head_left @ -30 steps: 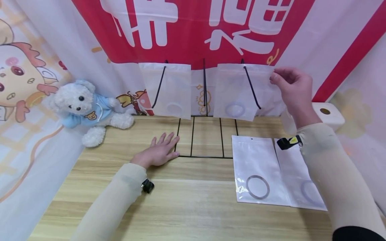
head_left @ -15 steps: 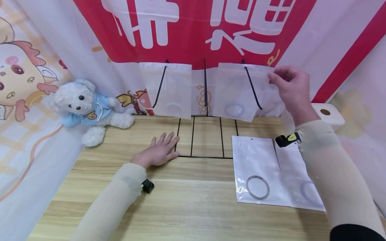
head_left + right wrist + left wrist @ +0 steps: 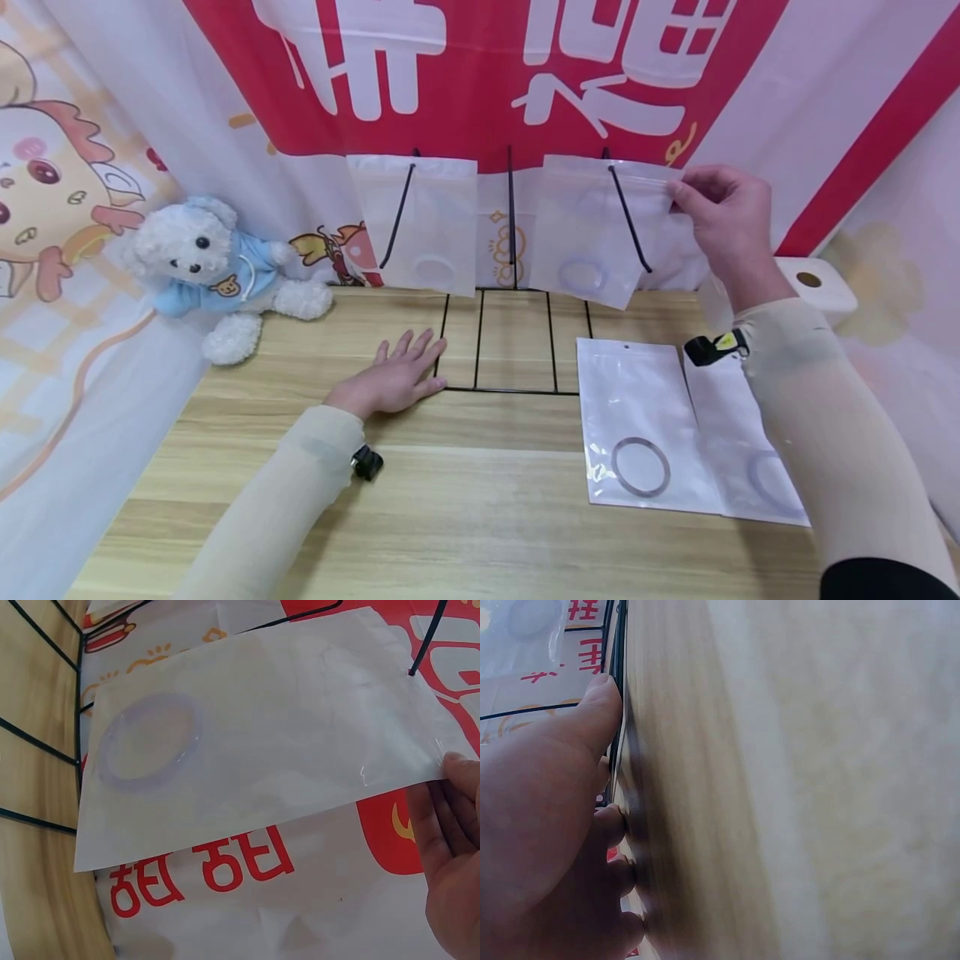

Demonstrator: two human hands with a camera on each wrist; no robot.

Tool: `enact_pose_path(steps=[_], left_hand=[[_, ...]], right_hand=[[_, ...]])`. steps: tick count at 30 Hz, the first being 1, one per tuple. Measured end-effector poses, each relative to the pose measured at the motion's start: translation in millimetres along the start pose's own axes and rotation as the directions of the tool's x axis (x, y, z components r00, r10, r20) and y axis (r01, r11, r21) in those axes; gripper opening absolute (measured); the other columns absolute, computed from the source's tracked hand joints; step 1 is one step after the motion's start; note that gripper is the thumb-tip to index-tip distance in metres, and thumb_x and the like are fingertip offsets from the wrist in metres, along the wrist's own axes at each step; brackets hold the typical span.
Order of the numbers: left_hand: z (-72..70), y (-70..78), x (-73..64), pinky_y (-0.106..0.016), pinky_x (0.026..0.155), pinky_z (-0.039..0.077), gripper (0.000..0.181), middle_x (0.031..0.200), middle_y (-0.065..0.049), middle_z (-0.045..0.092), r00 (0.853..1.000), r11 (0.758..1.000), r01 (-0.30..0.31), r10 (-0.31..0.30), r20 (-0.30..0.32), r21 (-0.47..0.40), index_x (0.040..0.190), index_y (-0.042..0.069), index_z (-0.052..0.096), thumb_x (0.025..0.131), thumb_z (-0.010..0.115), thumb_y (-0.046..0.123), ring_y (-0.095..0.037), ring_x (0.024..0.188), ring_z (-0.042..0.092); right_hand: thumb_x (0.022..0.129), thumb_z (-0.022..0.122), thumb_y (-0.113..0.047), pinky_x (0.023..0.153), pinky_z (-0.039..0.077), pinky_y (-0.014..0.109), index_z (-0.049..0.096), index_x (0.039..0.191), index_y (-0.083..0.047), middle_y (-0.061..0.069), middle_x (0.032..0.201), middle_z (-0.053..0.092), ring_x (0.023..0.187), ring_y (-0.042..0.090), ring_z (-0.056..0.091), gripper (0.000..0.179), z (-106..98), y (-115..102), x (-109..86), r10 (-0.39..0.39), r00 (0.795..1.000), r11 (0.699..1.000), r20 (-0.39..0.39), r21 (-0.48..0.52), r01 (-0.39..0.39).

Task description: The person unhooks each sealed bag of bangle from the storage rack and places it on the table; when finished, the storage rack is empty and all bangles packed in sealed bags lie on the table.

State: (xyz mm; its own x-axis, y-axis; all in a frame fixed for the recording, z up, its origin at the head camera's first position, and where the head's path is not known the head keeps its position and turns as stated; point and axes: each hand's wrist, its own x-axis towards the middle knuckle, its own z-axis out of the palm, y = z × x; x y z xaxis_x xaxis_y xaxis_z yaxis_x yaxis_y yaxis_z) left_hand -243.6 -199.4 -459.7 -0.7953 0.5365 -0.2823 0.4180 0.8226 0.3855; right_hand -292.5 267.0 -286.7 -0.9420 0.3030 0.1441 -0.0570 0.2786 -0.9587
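Observation:
My right hand (image 3: 726,215) pinches the upper right corner of a white zip pouch (image 3: 577,221) between thumb and fingers. The pouch hangs on a black hook, whose prong (image 3: 426,637) passes through its top edge in the right wrist view. A pale ring (image 3: 150,742) shows through near the pouch's bottom. A similar white pouch (image 3: 442,208) hangs on the left hook. My left hand (image 3: 393,375) lies palm down on the wooden table, fingers spread, its fingertips at the left side of the black wire rack's base (image 3: 513,390).
Two more white pouches lie side by side on the table: one (image 3: 637,400) shows a grey ring, the other (image 3: 738,450) is partly under my right forearm. A plush bear (image 3: 217,267) sits at the left. Behind my right wrist stands a white box (image 3: 821,279). A bare middle hook (image 3: 511,217) stands between the pouches.
My right hand has shifted slightly left with the pouch corner, and the pouch's lower right corner now hangs a little lower and further left. My left hand has not moved.

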Motion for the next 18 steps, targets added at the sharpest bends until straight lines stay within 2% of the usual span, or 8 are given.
enact_pose_path(steps=[5,11,18], left_hand=[[5.5,-8.8,4.9,-0.08,0.126,-0.011,0.081,0.183,-0.017,-0.002,1.0,0.999,-0.015,0.015,-0.006,-0.033,0.176,0.02,0.012,0.113,0.042,0.06,-0.052,0.166,-0.01],[-2.0,3.0,1.0,-0.078,0.129,-0.005,0.075,0.183,-0.016,-0.002,1.0,0.999,0.024,-0.025,0.014,0.033,0.176,0.017,0.012,0.116,0.043,0.049,-0.049,0.168,-0.007],[-1.5,2.5,1.4,-0.077,0.129,-0.006,0.075,0.183,-0.016,-0.002,1.0,0.999,0.018,-0.019,0.013,0.029,0.176,0.017,0.012,0.115,0.043,0.05,-0.049,0.168,-0.007]], right_hand=[[0.085,0.079,-0.054,0.111,0.055,0.025,0.077,0.134,-0.028,-0.009,0.123,0.076,0.11,0.007,0.072,0.055,1,1,-0.2,0.001,1.0,1.0,-0.01,-0.006,-0.001],[0.087,0.08,-0.052,0.11,0.055,0.024,0.077,0.133,-0.027,-0.009,0.122,0.075,0.11,0.008,0.072,0.053,1,1,-1.1,0.003,1.0,1.0,-0.024,0.012,-0.003],[0.088,0.08,-0.051,0.11,0.056,0.025,0.077,0.134,-0.028,-0.009,0.125,0.074,0.112,0.009,0.071,0.051,1,1,-1.9,0.008,1.0,1.0,-0.022,0.015,-0.008]])
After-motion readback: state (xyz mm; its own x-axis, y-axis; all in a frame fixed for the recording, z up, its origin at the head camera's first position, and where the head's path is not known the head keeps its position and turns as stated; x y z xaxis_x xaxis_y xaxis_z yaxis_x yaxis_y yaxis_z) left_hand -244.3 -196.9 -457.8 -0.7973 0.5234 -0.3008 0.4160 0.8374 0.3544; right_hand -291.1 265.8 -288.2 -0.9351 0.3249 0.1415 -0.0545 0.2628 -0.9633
